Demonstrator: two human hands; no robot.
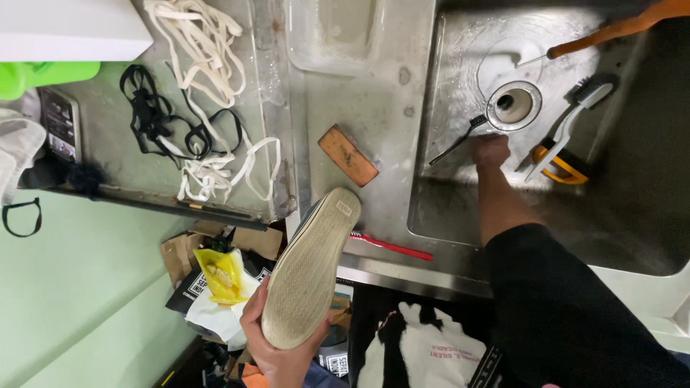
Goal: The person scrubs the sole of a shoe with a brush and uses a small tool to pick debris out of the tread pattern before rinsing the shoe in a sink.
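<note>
Shoe (310,267) sits at about 7 o'clock in the head view, sole up toward the camera, pale tan tread, toe pointing to roughly 1 o'clock. Left hand (277,345) grips it from below at the heel end, fingers wrapped around the edge; shoe held clear of the counter edge.

Right hand (491,152) reaches into the steel sink (460,215) at 2 o'clock, fingers curled down at the handle end of a thin dark brush (454,142); whether it actually grips the brush, cannot tell. Black sleeve runs back toward 5 o'clock.

Just beyond the hand, at its 1 o'clock: drain (513,105). At 3 o'clock from the hand: white-handled brush (571,126) lying partly over a yellow brush (559,164). Wooden-handled tool (618,29) crosses the sink's top corner.

On the counter between shoe and sink: red toothbrush (392,246), just beside the shoe toe at its 3 o'clock. Brown block (348,154) at 12 o'clock from the toe, apart from it.

At 10–11 o'clock: tray (108,172) holding white laces (208,93) and black laces (147,108), tangled together. Yellow bag (223,276) below the counter, near the left hand at 9 o'clock.
</note>
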